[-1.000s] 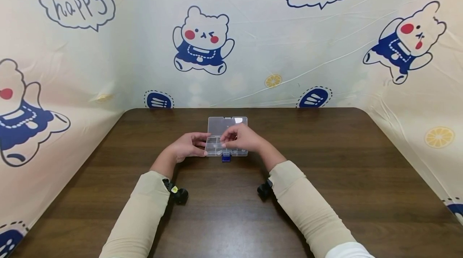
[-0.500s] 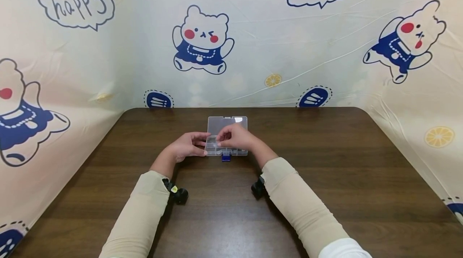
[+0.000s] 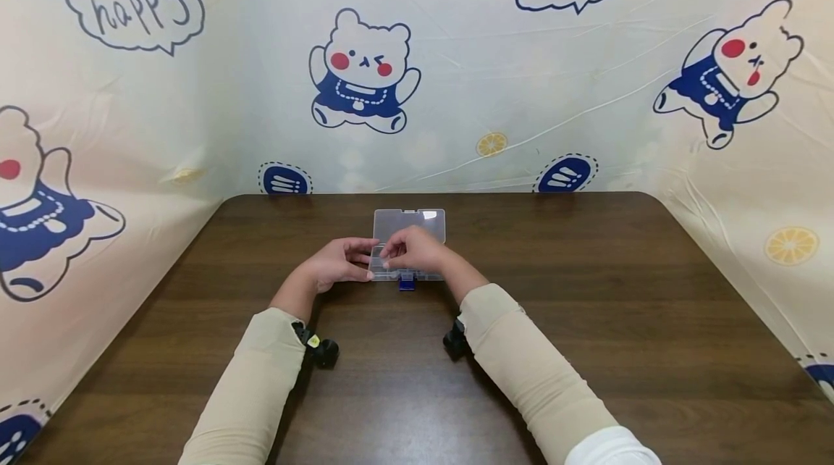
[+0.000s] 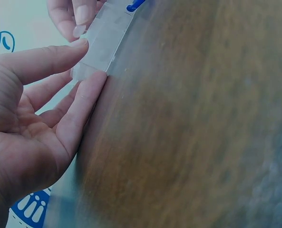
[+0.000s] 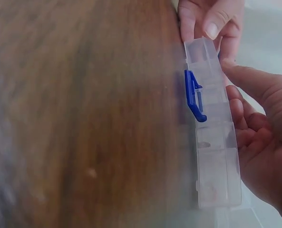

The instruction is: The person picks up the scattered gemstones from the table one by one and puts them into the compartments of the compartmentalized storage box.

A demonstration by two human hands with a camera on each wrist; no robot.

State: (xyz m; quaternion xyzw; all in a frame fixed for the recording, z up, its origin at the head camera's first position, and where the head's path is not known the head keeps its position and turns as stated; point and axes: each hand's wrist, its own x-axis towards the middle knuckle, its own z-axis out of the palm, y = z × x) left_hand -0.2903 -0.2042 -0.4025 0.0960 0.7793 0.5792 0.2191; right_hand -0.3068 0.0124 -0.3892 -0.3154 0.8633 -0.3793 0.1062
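Note:
A clear plastic compartment box (image 3: pixel 378 274) with a blue latch (image 3: pixel 407 283) lies on the table, its lid (image 3: pixel 410 222) raised at the back. My left hand (image 3: pixel 335 261) holds the box's left end, thumb at the front corner and a finger near the back corner. Over the left compartments, my right hand (image 3: pixel 417 249) pinches a small translucent round piece (image 4: pixel 79 31) at its fingertips. In the right wrist view, the right hand (image 5: pixel 269 128) hides part of the box's far side. What lies inside the compartments is too faint to tell.
The box stands toward the back of the brown wooden table (image 3: pixel 417 378). Behind and beside the table hangs a printed cloth (image 3: pixel 456 88) with bears and lettering. Small dark cameras (image 3: pixel 323 353) sit on both wrists.
My right hand has moved left over the box, still pinching the small piece, from the middle compartments to the left ones. The left hand and the box have stayed in place.

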